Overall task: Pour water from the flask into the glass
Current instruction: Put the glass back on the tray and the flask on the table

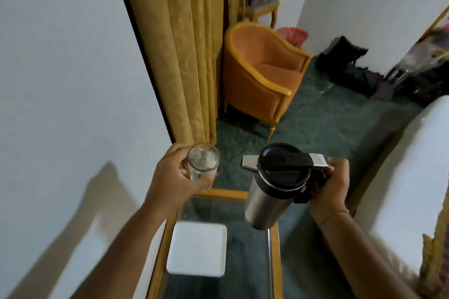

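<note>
Left hand (175, 172): wrapped around a clear glass (202, 161), fingers on its far side and thumb across its near side, holding it upright in the air above the far end of the table (275, 262). Whether the glass holds water cannot be told.

Right hand (332, 187): closed on the handle of the steel flask (269, 199), which hangs in the air to the right of the glass, well apart from it. Black lid (284, 165) in place on top; body tilted slightly, base toward the table.

Table: glass top in a wooden frame, below both hands. White square plate (198, 247) rests on it, beneath and between the two forearms.

Surroundings: orange armchair (262, 75) beyond, beside yellow curtains (179, 56).
</note>
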